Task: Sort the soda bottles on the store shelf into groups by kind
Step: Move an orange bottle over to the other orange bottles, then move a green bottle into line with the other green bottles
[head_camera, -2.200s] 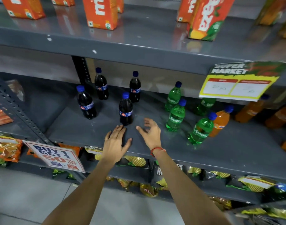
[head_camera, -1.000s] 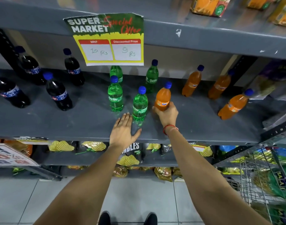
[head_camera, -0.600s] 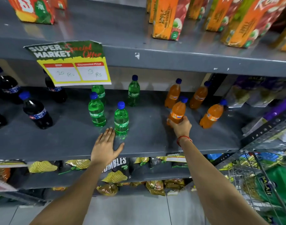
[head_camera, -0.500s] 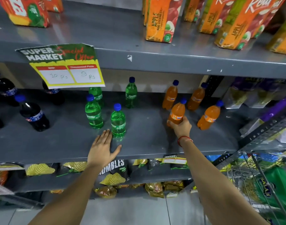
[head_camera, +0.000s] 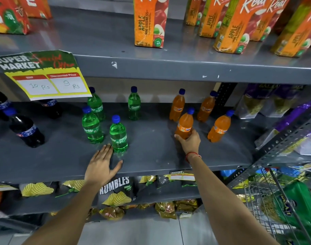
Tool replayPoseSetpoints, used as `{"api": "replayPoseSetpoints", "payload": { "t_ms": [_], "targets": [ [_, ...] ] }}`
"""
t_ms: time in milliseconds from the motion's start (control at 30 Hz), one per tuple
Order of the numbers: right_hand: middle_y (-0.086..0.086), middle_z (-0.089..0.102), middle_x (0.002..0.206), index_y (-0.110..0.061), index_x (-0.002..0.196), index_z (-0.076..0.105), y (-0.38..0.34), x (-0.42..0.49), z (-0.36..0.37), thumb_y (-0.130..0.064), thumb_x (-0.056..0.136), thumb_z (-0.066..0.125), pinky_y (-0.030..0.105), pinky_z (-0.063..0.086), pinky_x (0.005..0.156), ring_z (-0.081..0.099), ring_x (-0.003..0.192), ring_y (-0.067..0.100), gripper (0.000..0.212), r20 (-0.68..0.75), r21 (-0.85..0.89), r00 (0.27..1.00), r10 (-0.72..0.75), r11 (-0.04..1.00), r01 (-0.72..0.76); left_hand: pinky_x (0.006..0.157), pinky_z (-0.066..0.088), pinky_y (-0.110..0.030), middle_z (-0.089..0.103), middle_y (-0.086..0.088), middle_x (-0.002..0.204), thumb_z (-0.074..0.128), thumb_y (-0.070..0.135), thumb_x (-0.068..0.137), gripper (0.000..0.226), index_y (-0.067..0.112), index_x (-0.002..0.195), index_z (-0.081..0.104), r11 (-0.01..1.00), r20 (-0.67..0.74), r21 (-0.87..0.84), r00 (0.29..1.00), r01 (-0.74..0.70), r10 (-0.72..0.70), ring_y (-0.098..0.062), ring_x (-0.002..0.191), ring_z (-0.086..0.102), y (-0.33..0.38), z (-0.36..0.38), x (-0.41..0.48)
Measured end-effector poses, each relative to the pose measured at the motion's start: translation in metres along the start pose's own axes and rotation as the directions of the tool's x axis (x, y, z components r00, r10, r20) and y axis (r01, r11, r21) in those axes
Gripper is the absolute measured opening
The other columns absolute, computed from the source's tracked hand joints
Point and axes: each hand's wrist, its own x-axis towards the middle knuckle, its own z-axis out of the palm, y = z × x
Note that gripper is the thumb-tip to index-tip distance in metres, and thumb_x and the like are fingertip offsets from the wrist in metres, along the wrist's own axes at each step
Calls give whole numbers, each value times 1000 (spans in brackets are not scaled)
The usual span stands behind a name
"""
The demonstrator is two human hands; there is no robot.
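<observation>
On grey shelf (head_camera: 151,156), right hand (head_camera: 188,141) gripping orange bottle (head_camera: 184,124), left hand (head_camera: 100,167) flat, spread

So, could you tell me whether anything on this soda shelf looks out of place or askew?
Little stands out: the bottles are grouped by colour. The paper price sign hangs crooked, with a curled corner, and the right hand holds one orange bottle tilted.

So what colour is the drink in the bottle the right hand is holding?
Orange, with a blue cap; the bottle shows clearly in the head view.
</observation>
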Motion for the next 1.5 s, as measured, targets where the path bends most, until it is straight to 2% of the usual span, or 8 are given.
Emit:
{"api": "replayPoseSetpoints", "payload": {
  "t_ms": [200, 333, 533, 633, 767, 1133, 1333, 1500],
  "targets": [
    [23, 56, 122, -1, 116, 52, 6, 2, -6, -22, 73, 78, 44, 42, 98, 52, 115, 37, 54, -13, -29, 1000, -11, 1000, 11, 104, 32, -43, 49, -18, 136, 15, 69, 86, 91, -3, 128, 50, 1000, 7, 13, 1000, 7, -7, -28, 127, 43, 2, -1, 0],
    [22, 49, 127, -2, 127, 45, 0, -10, -5, -23, 71, 80, 45, 40, 101, 48, 119, 36, 69, -17, -11, 1000, 20, 1000, -21, 105, 31, -43, 48, -18, 137, 12, 70, 86, 93, -3, 128, 49, 1000, 17, 17, 1000, 4, -4, -27, 129, 42, 4, -3, 1],
    [19, 51, 116, -4, 119, 50, -13, -79, 33, -33, 72, 77, 47, 45, 91, 49, 114, 37, 61, -234, 48, 971, -38, 998, 50, 105, 35, -45, 49, -21, 136, 16, 69, 86, 91, -5, 127, 50, 1000, 32, 22, 999, -14, 13, -30, 127, 43, 5, -5, 2],
    [12, 52, 116, -8, 117, 53, -33, -110, 70, -42, 70, 78, 43, 47, 92, 52, 112, 30, 63, -10, 96, 991, -130, 987, 131, 106, 33, -44, 47, -20, 138, 16, 70, 85, 91, -4, 130, 47, 1000, 26, 21, 1000, -11, 11, -29, 129, 41, 3, -4, 3],
    [7, 50, 121, -12, 126, 46, -65, -127, 115, -49, 64, 79, 42, 46, 93, 49, 117, 24, 80, 257, 58, 932, -256, 967, 249, 106, 32, -45, 47, -20, 137, 29, 66, 83, 87, -4, 131, 45, 999, 24, -36, 1000, -16, 17, -30, 130, 40, 2, -2, 1],
    [18, 63, 100, -2, 98, 58, -67, -97, 139, -32, 70, 78, 36, 41, 83, 55, 102, 33, 46, 192, -65, 949, -249, 962, 265, 105, 31, -43, 49, -19, 136, 35, 62, 81, 82, -2, 131, 47, 999, -11, -41, 1000, -19, 18, -29, 127, 43, 0, 2, 1],
    [16, 69, 109, -7, 108, 61, -68, -37, 107, -19, 68, 81, 41, 47, 98, 63, 105, 29, 46, 446, -92, 870, -213, 955, 281, 108, 27, -41, 46, -16, 140, 33, 64, 83, 81, 0, 132, 46, 999, -29, -34, 999, -13, 12, -27, 132, 38, -3, 4, 1],
    [7, 62, 121, -11, 126, 47, -73, -27, 96, -18, 69, 82, 33, 42, 101, 57, 115, 22, 68, 603, -58, 779, -175, 963, 262, 106, 31, -42, 48, -16, 138, 35, 62, 83, 79, 0, 130, 48, 1000, -39, -22, 999, -18, 17, -27, 130, 40, -3, 6, 1]
  ]
}}
